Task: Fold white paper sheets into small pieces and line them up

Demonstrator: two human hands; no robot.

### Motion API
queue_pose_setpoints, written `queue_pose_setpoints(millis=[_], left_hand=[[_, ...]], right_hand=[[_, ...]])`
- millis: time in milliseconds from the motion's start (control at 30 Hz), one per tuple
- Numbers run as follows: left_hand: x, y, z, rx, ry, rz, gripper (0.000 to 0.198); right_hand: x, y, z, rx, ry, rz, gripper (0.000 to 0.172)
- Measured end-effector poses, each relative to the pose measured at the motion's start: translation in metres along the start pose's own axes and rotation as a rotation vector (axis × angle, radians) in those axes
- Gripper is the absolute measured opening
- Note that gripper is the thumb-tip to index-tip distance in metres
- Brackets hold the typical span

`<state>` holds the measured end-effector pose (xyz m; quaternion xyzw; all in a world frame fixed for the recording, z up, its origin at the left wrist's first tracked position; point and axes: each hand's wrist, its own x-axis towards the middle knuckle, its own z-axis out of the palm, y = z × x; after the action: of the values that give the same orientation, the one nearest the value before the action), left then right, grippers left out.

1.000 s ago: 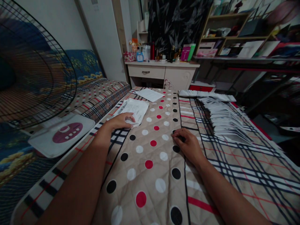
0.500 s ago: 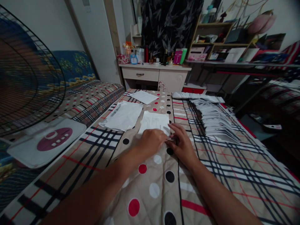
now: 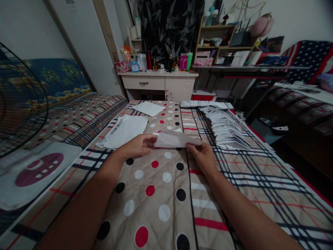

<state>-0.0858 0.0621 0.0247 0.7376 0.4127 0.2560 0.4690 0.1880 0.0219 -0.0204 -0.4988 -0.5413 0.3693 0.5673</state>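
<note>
A white sheet of paper (image 3: 171, 139), seemingly folded into a long strip, is held level above the patterned bedspread (image 3: 166, 194). My left hand (image 3: 139, 146) pinches its left end, and my right hand (image 3: 201, 152) grips the right end between thumb and fingers. To the left lies a loose stack of white papers (image 3: 127, 130). Behind that stack rests a single white sheet (image 3: 148, 108). On the right is a long overlapping row of folded papers (image 3: 226, 130), with a flat white bundle (image 3: 205, 104) at its far end.
A fan (image 3: 23, 100) stands at the left, its white base (image 3: 41, 170) beside the bed's edge. Beyond the bed are a white dresser (image 3: 156, 82) with bottles on top and a desk with shelves (image 3: 223, 47) at the right.
My hands have moved apart and now hold the paper raised by both ends, where they were close together over a printed sheet. The camera view has shifted to the right.
</note>
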Motion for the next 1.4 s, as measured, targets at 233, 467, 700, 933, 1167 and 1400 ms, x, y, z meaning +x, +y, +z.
queue_pose_setpoints(millis=[233,467,700,933,1167,1400], left_hand=[[0.007,-0.018,0.019,0.044,0.071,-0.115,0.033],[0.012,-0.020,0.027,0.309,0.348,-0.172,0.028],[0.007,-0.003,0.048,0.724,0.616,-0.041,0.072],[0.010,0.000,0.088,0.780,0.066,0.358,0.038],[0.021,-0.021,0.080,0.816,0.043,0.117,0.056],[0.026,-0.035,0.063,0.868,0.286,-0.016,0.071]], right_hand=[[0.004,0.004,0.003,0.025,-0.018,-0.035,0.034],[0.007,0.013,0.001,-0.281,0.007,-0.102,0.052],[0.004,0.009,0.002,-0.649,-0.019,-0.255,0.044],[-0.006,0.003,0.015,-0.753,-0.460,-0.482,0.061],[-0.003,-0.003,0.019,-1.002,-0.558,-0.300,0.060],[0.023,0.011,0.022,-1.015,-0.207,-0.215,0.064]])
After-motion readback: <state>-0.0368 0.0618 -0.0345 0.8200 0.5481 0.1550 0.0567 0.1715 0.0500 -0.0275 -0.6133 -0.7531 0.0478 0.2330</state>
